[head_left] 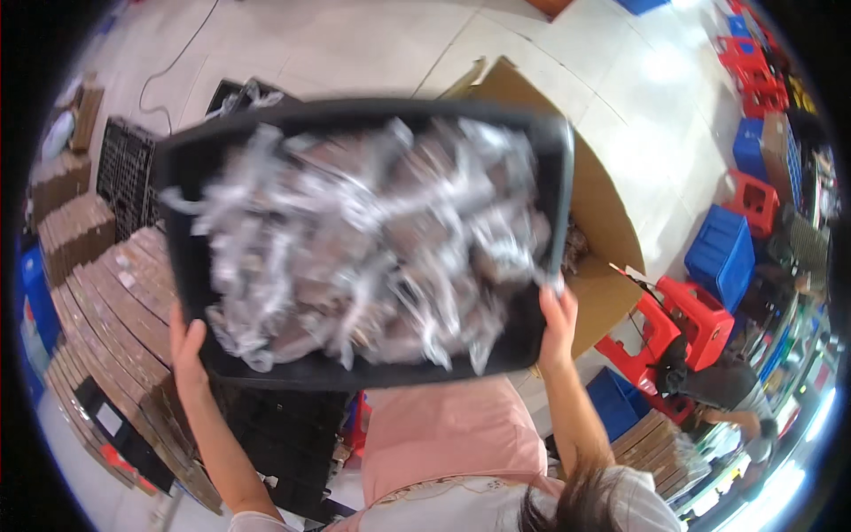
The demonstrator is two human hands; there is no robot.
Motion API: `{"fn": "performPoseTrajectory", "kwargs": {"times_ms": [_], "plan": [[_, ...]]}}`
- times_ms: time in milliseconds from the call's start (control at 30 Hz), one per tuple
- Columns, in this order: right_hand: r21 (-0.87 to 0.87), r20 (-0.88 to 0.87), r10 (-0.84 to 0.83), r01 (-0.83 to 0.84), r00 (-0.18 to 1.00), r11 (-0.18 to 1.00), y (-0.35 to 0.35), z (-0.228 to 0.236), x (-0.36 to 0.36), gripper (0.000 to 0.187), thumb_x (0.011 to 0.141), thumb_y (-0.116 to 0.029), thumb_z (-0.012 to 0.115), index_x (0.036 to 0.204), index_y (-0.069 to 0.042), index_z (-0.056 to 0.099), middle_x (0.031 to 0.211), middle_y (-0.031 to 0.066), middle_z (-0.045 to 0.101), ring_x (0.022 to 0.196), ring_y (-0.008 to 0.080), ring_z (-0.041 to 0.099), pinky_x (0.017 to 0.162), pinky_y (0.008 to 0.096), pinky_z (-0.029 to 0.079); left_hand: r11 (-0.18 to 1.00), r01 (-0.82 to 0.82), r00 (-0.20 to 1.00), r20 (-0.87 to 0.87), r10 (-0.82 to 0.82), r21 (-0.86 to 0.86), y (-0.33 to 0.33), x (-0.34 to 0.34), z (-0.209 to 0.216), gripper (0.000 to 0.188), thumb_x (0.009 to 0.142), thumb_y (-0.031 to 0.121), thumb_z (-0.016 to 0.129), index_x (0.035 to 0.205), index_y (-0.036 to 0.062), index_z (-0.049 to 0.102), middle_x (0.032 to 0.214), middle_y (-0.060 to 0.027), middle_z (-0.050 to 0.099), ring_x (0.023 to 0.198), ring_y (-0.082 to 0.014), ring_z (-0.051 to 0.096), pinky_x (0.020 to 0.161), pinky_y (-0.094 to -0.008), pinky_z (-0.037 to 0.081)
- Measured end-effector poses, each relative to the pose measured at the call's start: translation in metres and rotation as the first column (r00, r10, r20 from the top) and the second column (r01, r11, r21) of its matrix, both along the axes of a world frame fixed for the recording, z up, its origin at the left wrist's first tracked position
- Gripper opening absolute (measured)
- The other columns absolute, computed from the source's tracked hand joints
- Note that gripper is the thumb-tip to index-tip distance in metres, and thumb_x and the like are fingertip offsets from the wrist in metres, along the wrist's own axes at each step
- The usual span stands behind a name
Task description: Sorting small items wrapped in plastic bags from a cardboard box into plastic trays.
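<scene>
A wide black plastic tray (554, 195) is held up in front of me, filling the middle of the head view. Inside lie several knotted clear plastic bags (355, 208) with brownish contents, too blurred to make out. My left hand (189, 350) grips the tray's near left corner, its thumb on the rim. At the near right side, my right hand (557, 324) is closed round the edge, the thumb on top. The fingers beneath the tray are hidden.
An open cardboard box (612, 208) stands beyond the tray on the right. Flattened cardboard stacks (124, 301) and black crates (128, 168) are at the left. Red stools (700, 324), blue bins (720, 253) and another person (722, 390) are at the right.
</scene>
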State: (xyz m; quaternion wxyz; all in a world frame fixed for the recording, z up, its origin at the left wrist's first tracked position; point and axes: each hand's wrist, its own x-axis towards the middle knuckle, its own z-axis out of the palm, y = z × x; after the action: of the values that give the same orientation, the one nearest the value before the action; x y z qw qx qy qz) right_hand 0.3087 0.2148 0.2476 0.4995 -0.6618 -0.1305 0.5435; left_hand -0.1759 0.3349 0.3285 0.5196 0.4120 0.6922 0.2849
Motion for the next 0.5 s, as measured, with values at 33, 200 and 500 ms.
{"fn": "performPoseTrajectory", "kwargs": {"times_ms": [33,200,500], "plan": [[-0.116,-0.019,-0.119,0.116,0.993,0.987,-0.038,0.011,0.014,0.038,0.088,-0.021,0.056,0.118,0.001,0.054,0.099,-0.0030,0.057,0.091,0.0054,0.048,0.083,0.0208,0.036,0.998,-0.009,0.992,0.121,0.017,-0.063,0.002,0.013,-0.021,0.067,0.081,0.015,0.059,0.139,-0.0037,0.030,0.137,-0.0138,0.040,0.126,-0.0238,0.039,0.106,-0.0344,0.026],[-0.636,-0.155,-0.660,0.437,0.735,0.636,-0.148,0.007,0.057,0.030,0.088,-0.026,0.053,0.104,-0.001,0.060,0.092,0.0057,0.065,0.080,0.0161,0.062,0.073,0.0275,0.049,0.832,0.355,0.852,0.513,-0.100,-0.426,0.042,0.160,-0.091,0.058,0.075,0.010,0.054,0.130,-0.0018,0.040,0.120,-0.0106,0.054,0.106,-0.0179,0.054,0.092,-0.0295,0.041],[-0.667,-0.341,-0.712,0.376,0.614,0.643,-0.149,-0.101,0.132,0.021,0.086,-0.020,0.051,0.095,-0.002,0.059,0.083,0.0123,0.065,0.074,0.0262,0.063,0.070,0.0408,0.052,0.556,0.235,0.967,0.247,-0.056,-0.797,0.146,0.313,-0.165,0.017,0.074,0.019,0.061,0.081,0.0029,0.062,0.076,-0.0082,0.066,0.064,-0.0231,0.063,0.065,-0.0365,0.055]]}}
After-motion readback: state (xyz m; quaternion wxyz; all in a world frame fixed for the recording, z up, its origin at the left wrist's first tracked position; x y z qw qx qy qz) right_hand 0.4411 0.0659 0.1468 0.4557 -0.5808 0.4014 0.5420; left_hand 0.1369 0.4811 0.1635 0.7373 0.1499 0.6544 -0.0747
